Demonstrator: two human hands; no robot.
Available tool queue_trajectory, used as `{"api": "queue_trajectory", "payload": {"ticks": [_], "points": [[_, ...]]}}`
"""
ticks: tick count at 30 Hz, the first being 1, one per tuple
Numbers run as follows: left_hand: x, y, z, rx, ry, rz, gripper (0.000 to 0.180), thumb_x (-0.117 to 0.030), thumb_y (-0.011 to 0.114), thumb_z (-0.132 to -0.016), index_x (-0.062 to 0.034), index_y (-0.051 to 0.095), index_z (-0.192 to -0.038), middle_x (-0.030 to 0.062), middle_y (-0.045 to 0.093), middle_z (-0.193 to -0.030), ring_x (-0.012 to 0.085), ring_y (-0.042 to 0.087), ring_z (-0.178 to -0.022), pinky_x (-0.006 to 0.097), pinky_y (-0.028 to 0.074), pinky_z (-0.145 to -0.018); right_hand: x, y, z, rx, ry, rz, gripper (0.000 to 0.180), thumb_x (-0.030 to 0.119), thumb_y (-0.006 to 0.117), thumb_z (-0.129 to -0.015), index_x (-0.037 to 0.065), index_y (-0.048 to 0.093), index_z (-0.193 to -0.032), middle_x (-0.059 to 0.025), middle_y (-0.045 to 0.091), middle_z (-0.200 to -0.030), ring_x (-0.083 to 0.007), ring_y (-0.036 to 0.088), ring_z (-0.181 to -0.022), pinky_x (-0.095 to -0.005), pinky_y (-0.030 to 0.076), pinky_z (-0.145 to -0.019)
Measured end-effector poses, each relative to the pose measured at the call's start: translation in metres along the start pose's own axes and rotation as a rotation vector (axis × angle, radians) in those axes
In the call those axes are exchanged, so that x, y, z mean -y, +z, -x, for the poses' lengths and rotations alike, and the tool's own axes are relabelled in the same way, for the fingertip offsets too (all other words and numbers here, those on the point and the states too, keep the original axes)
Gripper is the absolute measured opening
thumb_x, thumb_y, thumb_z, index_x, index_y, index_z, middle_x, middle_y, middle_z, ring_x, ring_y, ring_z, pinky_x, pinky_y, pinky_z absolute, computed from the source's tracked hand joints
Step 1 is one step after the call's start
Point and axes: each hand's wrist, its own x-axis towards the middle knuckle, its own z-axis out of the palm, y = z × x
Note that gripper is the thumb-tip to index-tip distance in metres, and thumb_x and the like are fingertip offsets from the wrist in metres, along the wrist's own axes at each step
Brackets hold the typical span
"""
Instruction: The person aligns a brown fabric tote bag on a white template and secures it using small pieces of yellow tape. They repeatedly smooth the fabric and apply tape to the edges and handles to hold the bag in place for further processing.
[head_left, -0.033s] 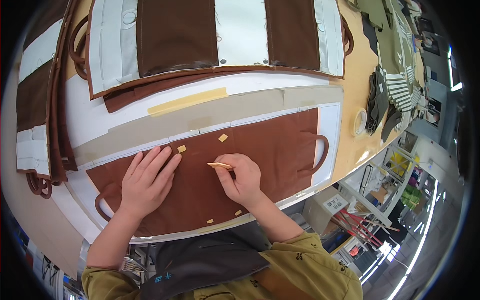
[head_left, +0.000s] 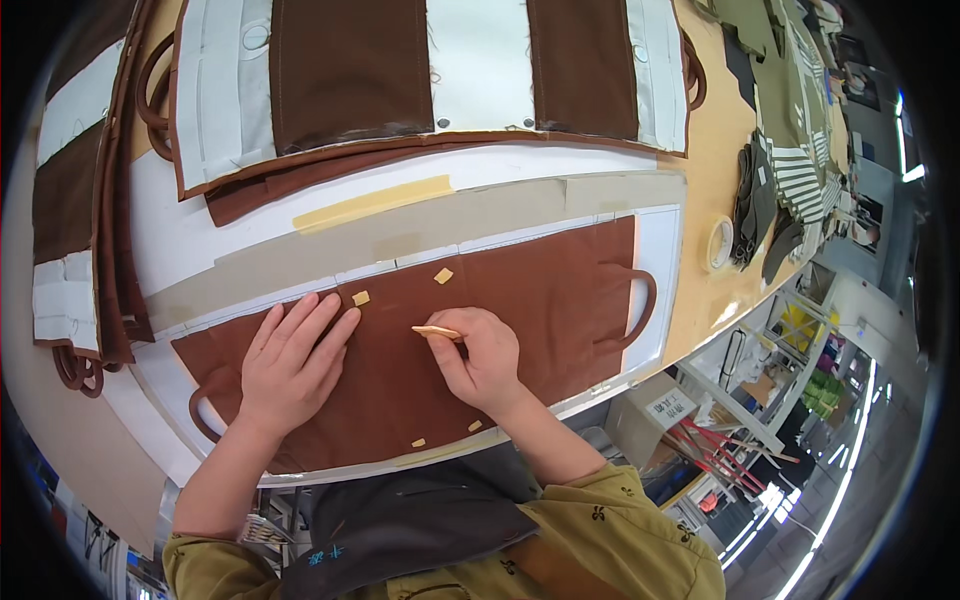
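A brown fabric panel (head_left: 540, 300) with a looped handle at each end lies flat on a white sheet on the table. My left hand (head_left: 290, 365) is pressed flat on the panel's left part, fingers apart, holding nothing. My right hand (head_left: 480, 360) grips a thin pale stick (head_left: 435, 331) whose tip points left, just above the cloth. Two small yellow tape squares (head_left: 361, 298) (head_left: 443, 275) sit on the panel beyond my fingers. Two smaller yellow bits (head_left: 418, 442) lie near the panel's front edge.
More brown and white bag panels (head_left: 420, 70) are stacked at the back and at the left (head_left: 70, 200). A strip of yellow tape (head_left: 375, 203) lies on the sheet. A tape roll (head_left: 718, 243) and striped and dark cloth (head_left: 785, 185) lie at the right, boxes below the edge.
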Motion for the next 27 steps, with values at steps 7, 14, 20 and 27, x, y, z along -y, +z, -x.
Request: {"api": "queue_trajectory", "payload": {"ticks": [7,14,20,27], "points": [[-0.0008,0.0001,-0.0006,-0.004,-0.004,-0.034,0.050,-0.010,0.073,-0.079,-0.0200,0.069,-0.128,0.0028,0.061,-0.135,0.0222,0.057,-0.128,0.041,0.042,-0.111,-0.0017,0.0023,0.0031,0.010,0.013,-0.034,0.012,0.008,0.070,-0.091,0.008,0.061,-0.099,-0.0041,0.071,-0.087,-0.0199,0.064,-0.067,-0.0315,0.050,-0.063],[-0.0012,-0.0007,-0.0001,0.009,0.007,-0.021,0.052,-0.005,0.072,-0.077,-0.0165,0.069,-0.128,0.0074,0.061,-0.135,0.0279,0.057,-0.128,0.044,0.042,-0.111,-0.0004,0.0023,-0.0002,-0.035,0.011,-0.078,0.014,0.008,0.074,-0.086,0.008,0.062,-0.093,-0.0035,0.066,-0.081,-0.0215,0.060,-0.063,-0.0334,0.046,-0.059],[-0.0002,-0.0005,0.0008,0.020,0.006,-0.018,0.052,-0.005,0.072,-0.077,-0.0159,0.069,-0.127,0.0078,0.061,-0.135,0.0283,0.057,-0.128,0.045,0.042,-0.111,-0.0030,0.0000,0.0016,0.022,-0.002,-0.048,0.013,0.008,0.071,-0.089,0.007,0.062,-0.098,-0.0046,0.071,-0.086,-0.0200,0.063,-0.064,-0.0314,0.048,-0.061],[-0.0015,-0.0033,-0.0011,0.026,0.006,-0.009,0.051,-0.006,0.073,-0.077,-0.0158,0.070,-0.127,0.0076,0.061,-0.135,0.0284,0.057,-0.128,0.045,0.042,-0.110,-0.0018,0.0015,0.0009,-0.014,0.002,-0.072,0.013,0.008,0.073,-0.087,0.007,0.063,-0.095,-0.0047,0.067,-0.080,-0.0214,0.062,-0.064,-0.0329,0.047,-0.059]]}}
